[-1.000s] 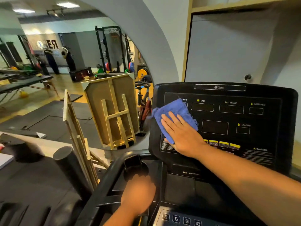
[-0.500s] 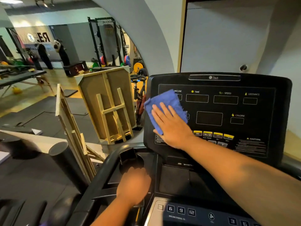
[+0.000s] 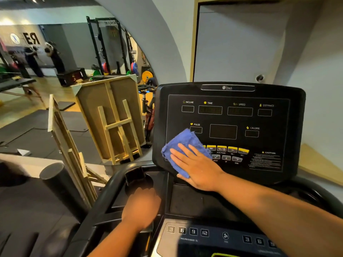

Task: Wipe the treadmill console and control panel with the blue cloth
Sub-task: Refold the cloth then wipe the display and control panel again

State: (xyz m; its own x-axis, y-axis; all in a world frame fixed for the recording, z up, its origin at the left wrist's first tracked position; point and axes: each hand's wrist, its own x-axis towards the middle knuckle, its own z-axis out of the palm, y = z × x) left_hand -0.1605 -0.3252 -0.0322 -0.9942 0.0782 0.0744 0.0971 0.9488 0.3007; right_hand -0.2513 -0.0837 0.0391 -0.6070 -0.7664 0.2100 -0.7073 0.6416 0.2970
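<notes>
The black treadmill console (image 3: 230, 115) stands upright ahead, with dark displays labelled incline, time, speed, distance, pulse and calorie. My right hand (image 3: 196, 166) lies flat with fingers spread, pressing the blue cloth (image 3: 182, 145) against the console's lower left corner, beside a row of yellow buttons (image 3: 232, 149). The lower control panel (image 3: 204, 236) with numbered keys sits at the bottom. My left hand (image 3: 141, 208), blurred, rests on the left side of the treadmill frame below the cup holder (image 3: 138, 179); its grip is unclear.
A mirror on the left wall reflects a gym with a squat rack (image 3: 109, 45), weight plates and people. Wooden easels (image 3: 70, 145) lean close to the treadmill's left side, next to a black foam roller (image 3: 61, 184). A white wall is behind the console.
My right hand has slid the cloth down the console's left side, from the incline and pulse displays to the lower left corner. The left hand stays in place.
</notes>
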